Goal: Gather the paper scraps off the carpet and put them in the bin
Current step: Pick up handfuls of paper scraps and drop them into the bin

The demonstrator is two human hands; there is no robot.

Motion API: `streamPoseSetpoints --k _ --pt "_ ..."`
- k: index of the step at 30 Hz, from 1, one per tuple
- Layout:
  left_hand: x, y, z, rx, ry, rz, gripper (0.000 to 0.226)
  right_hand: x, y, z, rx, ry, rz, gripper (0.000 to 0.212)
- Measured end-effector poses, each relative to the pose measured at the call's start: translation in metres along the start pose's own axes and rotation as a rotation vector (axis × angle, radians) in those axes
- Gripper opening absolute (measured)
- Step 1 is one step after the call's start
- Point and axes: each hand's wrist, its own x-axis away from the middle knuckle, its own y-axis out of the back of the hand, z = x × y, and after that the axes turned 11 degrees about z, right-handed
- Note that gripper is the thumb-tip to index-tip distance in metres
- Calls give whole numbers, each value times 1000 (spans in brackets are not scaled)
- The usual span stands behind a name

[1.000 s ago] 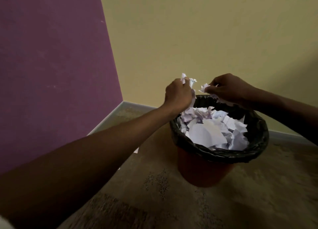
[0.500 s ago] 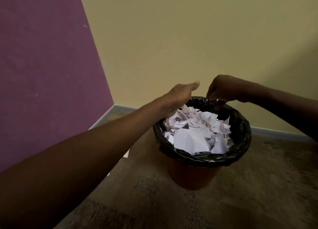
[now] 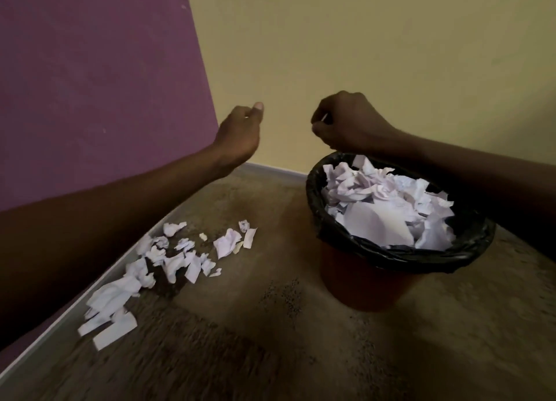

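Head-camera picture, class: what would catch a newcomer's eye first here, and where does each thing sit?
First, the bin, orange with a black liner, stands on the carpet at right, heaped with white paper. Next, a trail of paper scraps lies on the carpet at left, along the foot of the purple wall. Above, the left hand and right hand hang with curled fingers, the right one over the bin's far rim.

Torn and crumpled white paper scraps [image 3: 168, 262] lie scattered along the carpet's left edge by the skirting. A round orange bin with a black liner [image 3: 361, 250] stands upright, heaped with white paper.
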Motion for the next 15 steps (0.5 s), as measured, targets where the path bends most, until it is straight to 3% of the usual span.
streamPoseSetpoints --k 8,15 --pt "30 38 131 -134 53 73 40 -60 -111 65 5 37 173 31" --pt "79 52 276 -237 269 91 38 -68 -235 62 7 -11 387 32"
